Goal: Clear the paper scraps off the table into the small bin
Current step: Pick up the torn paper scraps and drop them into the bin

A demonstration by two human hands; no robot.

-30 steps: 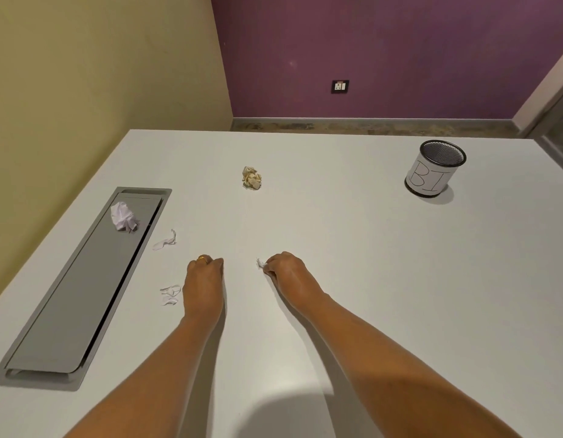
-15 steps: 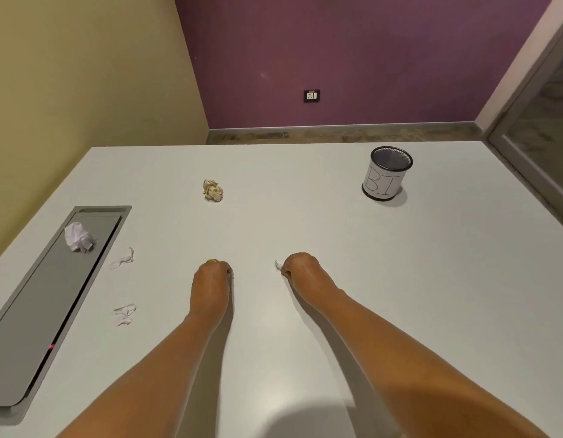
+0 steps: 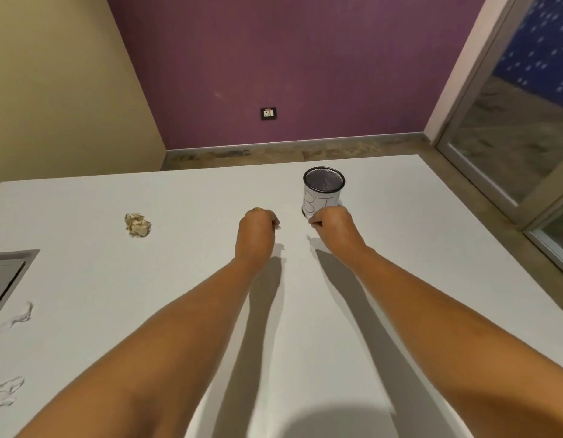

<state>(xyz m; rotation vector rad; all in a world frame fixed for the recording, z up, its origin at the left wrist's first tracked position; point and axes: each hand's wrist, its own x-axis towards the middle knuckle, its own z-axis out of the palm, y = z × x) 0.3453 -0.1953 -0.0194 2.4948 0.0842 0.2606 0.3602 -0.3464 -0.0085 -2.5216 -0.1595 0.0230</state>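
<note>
1. We see the small bin [image 3: 323, 197] standing upright near the far edge of the tabletop [image 3: 416, 263], right of its middle.
2. The right hand [image 3: 332, 224] is just in front of the bin's base, fingers curled. We cannot tell whether they hold anything.
3. The left hand [image 3: 257, 230] is near it, towards the middle, and pinches a tiny white scrap [image 3: 277, 227] at its curled fingertips.
4. A crumpled tan paper ball [image 3: 138, 225] lies well to the left.
5. By the left edge lie a thin white shred [image 3: 21, 316] and a second shred [image 3: 8, 392], near a grey inset panel [image 3: 5, 273].
</note>
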